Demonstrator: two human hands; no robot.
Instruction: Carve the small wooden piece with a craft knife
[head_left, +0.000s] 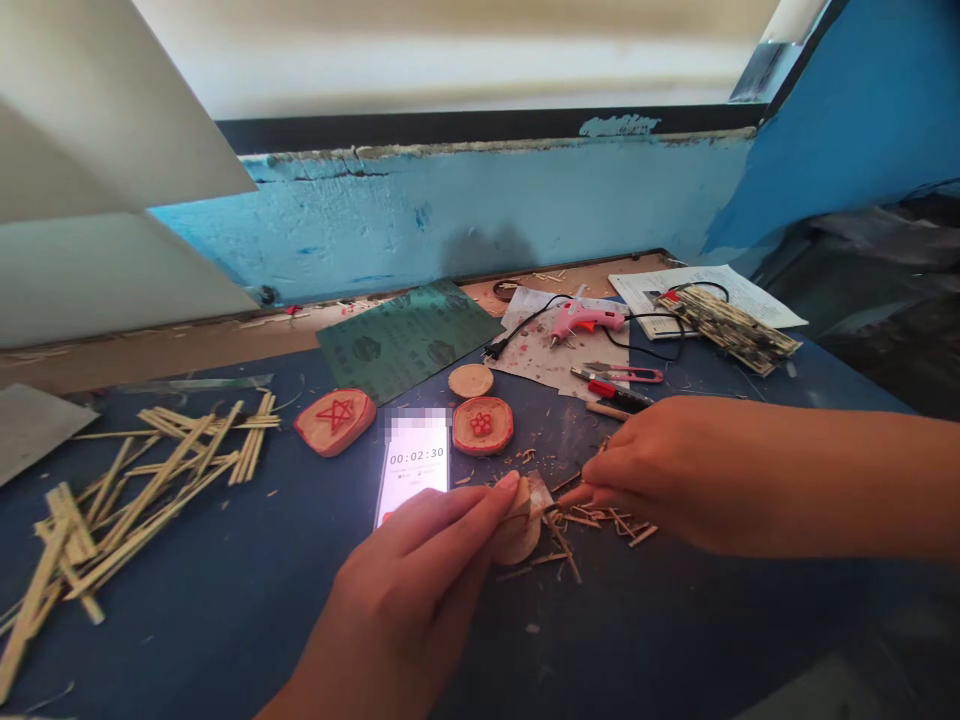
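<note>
Disc [517, 545] in grip of L hand [409, 575], prob. steadied vs. desk [255, 590]; R hand [652, 475] adjacent, grip contents can't tell; phone [412, 470] screen-up, prob. for timing.

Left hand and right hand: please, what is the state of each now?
Left hand: partly closed, holding a round wooden slice.
Right hand: closed, fingertips near the slice; what it holds cannot be told.

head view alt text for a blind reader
Left hand holds a pale piece on a blue table, right hand close beside it near wood scraps. Around them: lit phone, red-edged wooden pieces, sticks, pink glue gun.
</note>
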